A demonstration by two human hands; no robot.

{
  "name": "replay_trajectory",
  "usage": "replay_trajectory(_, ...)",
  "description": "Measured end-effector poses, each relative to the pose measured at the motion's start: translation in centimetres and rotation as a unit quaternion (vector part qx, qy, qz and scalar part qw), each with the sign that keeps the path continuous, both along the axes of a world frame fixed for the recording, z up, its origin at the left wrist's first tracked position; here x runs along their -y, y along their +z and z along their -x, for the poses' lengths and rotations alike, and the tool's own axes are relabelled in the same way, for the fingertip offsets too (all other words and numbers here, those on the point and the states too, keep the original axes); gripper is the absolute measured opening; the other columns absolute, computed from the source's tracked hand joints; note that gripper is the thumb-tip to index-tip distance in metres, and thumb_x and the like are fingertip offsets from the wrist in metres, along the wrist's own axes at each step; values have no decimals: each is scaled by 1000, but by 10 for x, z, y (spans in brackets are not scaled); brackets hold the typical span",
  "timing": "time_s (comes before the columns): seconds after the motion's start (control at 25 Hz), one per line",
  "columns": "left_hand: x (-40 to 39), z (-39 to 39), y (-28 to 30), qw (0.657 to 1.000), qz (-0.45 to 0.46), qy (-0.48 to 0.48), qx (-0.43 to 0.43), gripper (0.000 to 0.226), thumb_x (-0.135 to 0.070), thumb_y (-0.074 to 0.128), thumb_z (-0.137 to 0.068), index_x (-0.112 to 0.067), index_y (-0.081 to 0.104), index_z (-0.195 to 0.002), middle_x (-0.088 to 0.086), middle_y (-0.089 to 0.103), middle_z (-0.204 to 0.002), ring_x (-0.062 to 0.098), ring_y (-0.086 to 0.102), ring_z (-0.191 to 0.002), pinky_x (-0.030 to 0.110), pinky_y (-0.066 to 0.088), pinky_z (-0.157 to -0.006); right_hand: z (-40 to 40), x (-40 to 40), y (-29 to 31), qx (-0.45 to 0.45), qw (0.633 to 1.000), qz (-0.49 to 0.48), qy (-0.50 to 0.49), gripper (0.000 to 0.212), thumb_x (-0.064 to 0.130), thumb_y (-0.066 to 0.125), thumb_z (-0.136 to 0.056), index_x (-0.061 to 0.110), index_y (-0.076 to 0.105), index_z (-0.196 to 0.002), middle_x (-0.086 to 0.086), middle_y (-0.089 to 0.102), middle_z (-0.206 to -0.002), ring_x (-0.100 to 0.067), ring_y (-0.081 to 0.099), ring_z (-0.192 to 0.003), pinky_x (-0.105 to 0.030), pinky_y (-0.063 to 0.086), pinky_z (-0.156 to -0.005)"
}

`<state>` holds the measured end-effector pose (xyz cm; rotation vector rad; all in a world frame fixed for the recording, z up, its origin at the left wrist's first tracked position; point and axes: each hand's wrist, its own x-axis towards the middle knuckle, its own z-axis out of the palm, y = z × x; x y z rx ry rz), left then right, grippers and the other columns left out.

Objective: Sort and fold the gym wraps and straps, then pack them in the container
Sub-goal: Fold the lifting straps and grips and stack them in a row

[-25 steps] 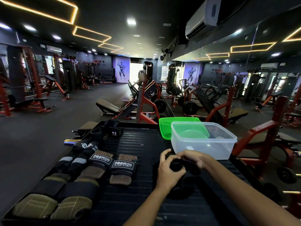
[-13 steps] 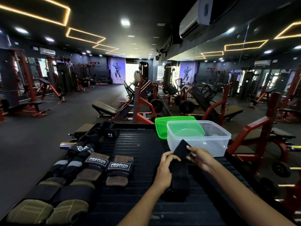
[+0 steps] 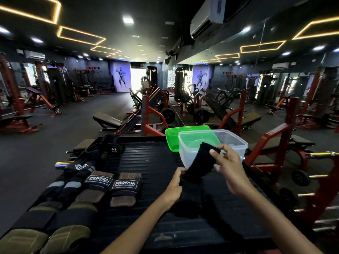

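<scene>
A long black strap [image 3: 199, 162] stretches between my hands over the black ribbed surface [image 3: 146, 162]. My right hand [image 3: 229, 169] pinches its upper end, raised in front of the clear plastic container [image 3: 236, 142]. My left hand [image 3: 174, 186] grips the strap lower down, where it bends and runs toward me along the surface. The container stands open at the far right, its green lid [image 3: 172, 136] lying behind it. On the left lie two PROIRON grips [image 3: 113, 187] and several other wraps in rows.
Olive padded wraps [image 3: 44, 239] lie at the near left corner, black straps [image 3: 110, 145] at the far left. A chrome bar end [image 3: 61, 165] sticks out left of the surface. Red gym machines [image 3: 275, 143] stand right and beyond.
My right hand has lifted the strap's end up and to the right, in front of the container, drawing the strap longer. My left hand stays low, holding it.
</scene>
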<state>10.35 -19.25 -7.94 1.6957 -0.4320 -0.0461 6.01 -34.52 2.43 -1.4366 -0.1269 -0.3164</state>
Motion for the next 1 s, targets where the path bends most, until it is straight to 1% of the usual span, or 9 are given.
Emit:
replay_trajectory(0.2,-4,3,6,999,-13,-32,-42,28,5,52,-87,-20,43,-96,3,49,-90,9,48,-75,17,45,-62,49,-6,-44,13,995,92,37,17,1,50,-92,14,50,-81,5,48,-67,6,46,-57,-10,39,-53)
replay_trajectory(0.28,-12,4,10,993,-30,-87,-80,37,5,46,-79,-21,46,-106,6,54,-102,14,54,-87,21,47,-71,48,-3,-59,-24,996,76,40,14,4,47,-95,13,49,-84,4,49,-67,6,46,-53,-10,39,-49)
replay_trajectory(0.36,-18,8,15,988,-3,-118,-99,62,-5,44,-57,-18,45,-118,7,52,-117,16,51,-105,21,44,-81,41,2,-66,-59,997,38,30,12,8,46,-96,13,51,-86,1,53,-70,2,51,-60,-14,42,-49)
replay_trajectory(0.44,-21,12,23,994,2,-104,-34,74,-16,48,-47,-18,41,-121,5,45,-125,13,42,-116,11,42,-83,35,6,-68,-68,997,30,25,11,10,47,-96,13,52,-86,-5,53,-77,-6,52,-68,-17,45,-52)
replay_trajectory(0.52,-22,20,28,990,-67,-113,60,72,-29,57,-53,-26,39,-123,4,41,-131,12,40,-120,14,42,-88,34,7,-65,-66,997,28,24,12,11,47,-96,14,53,-86,-9,50,-80,-9,51,-68,-17,46,-52)
replay_trajectory(0.6,-20,21,19,956,-200,-101,188,72,-44,69,-65,-28,41,-128,-2,39,-136,10,36,-128,24,33,-105,34,5,-60,-63,998,16,25,12,11,48,-95,14,53,-85,-9,50,-80,-8,51,-65,-17,45,-51)
replay_trajectory(0.68,-14,23,10,932,-256,-57,249,79,-58,71,-67,-23,44,-133,-10,38,-135,3,32,-129,24,28,-110,36,3,-52,-52,998,11,33,11,11,48,-95,14,53,-86,-9,52,-82,-9,53,-67,-17,46,-52)
replay_trajectory(0.92,0,30,15,981,-110,42,153,58,-62,56,-72,-22,56,-114,-9,55,-106,8,48,-107,12,36,-91,34,-8,-24,-12,997,11,74,14,9,53,-91,16,51,-80,0,49,-68,-9,53,-69,-19,45,-59)
replay_trajectory(1.0,9,31,16,987,-71,80,122,42,-55,59,-77,-24,63,-105,-16,57,-99,7,50,-105,12,37,-89,30,-13,-13,5,997,21,73,17,11,56,-90,17,48,-76,-2,45,-69,-11,48,-71,-21,41,-62)
